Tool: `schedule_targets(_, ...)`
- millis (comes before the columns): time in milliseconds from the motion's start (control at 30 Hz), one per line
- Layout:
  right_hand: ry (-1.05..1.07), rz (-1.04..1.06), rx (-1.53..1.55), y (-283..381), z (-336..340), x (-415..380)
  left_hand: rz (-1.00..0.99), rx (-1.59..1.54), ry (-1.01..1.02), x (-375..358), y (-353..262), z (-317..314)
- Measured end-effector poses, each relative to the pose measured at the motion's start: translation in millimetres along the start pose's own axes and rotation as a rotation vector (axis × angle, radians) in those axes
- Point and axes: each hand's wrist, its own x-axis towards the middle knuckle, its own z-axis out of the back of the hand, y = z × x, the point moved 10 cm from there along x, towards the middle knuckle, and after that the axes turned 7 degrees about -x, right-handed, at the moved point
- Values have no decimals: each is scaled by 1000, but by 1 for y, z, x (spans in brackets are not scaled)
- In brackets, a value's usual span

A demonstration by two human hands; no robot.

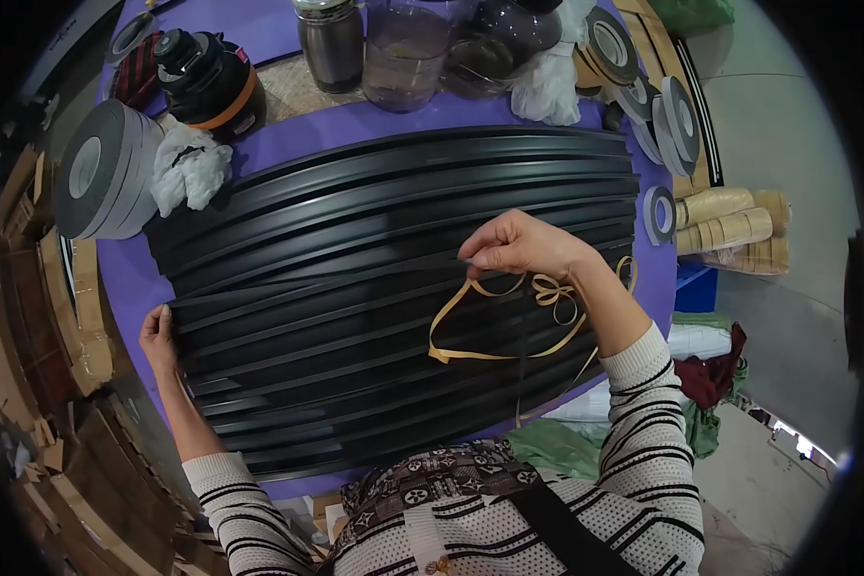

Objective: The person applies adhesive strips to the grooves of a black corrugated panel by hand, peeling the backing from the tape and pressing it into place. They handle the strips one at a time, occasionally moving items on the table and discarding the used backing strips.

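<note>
Several long black profile strips (pixel 374 230) lie side by side across the purple table. At their left ends, my left hand (pixel 159 338) is closed, thumb and fingers pinching the end of a thin black tape (pixel 307 282). This tape runs slantwise over the profiles to my right hand (pixel 520 246), whose thumb and fingertips are pinched together on it. A narrow yellow backing strip (pixel 490 358) hangs from the right fingertips and curls in loops over the profiles, below the right wrist. The exact contact at my right fingertips is partly hidden.
Rolls of grey-black tape stand at the left (pixel 106 173) and lie at the right (pixel 677 125). Along the back are a glass jar (pixel 331 48), a clear water container (pixel 403 58) and a black-orange flask (pixel 211 86). Crumpled white plastic (pixel 190 168) sits near the profiles' far-left corner.
</note>
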Motion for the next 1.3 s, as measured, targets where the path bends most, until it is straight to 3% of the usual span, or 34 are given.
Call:
schedule_targets(67,-41,82,-292,3,9,-3,-2,-9,3,5,8,2)
schedule_targets(200,-126,115,-556,11,6,-7,-3,49,-11,-3,-6,-2)
schedule_targets(267,-370,254,-741,29,15,-15,-6,63,-15,-2,-6,0)
schedule_targets(367,-549,329,-889,42,18,-24,-20,62,-14,0,-3,-2)
schedule_targets(400,-537,346,-888,42,13,-24,-34,52,-17,0,-2,0)
schedule_targets(467,-621,214,-495,27,23,-21,-14,142,-64,-3,-6,-1)
schedule_targets(567,-497,206,-19,-9,26,-4,-103,182,-80,-13,-29,-9)
schedule_targets(667,-456,192,99,-6,25,-9,2,32,-102,-12,-16,-8)
schedule_targets(833,-434,230,104,-15,33,-4,21,-33,-71,-12,-14,-12)
schedule_targets(933,-611,150,-182,-13,40,-2,1,16,-90,-14,-17,-5)
schedule_targets(1000,-721,257,-415,-9,45,2,-35,96,-102,-13,-20,-5)
schedule_targets(1067,-711,179,-459,-12,47,6,-38,166,-84,-13,-23,-6)
schedule_targets(1133,-759,312,-427,-15,49,10,-40,144,-64,-6,-12,2)
schedule_targets(1200,-756,206,-466,-20,53,14,-14,67,-53,-6,-9,2)
schedule_targets(1300,-786,213,-532,-17,54,17,12,3,-36,-5,-4,5)
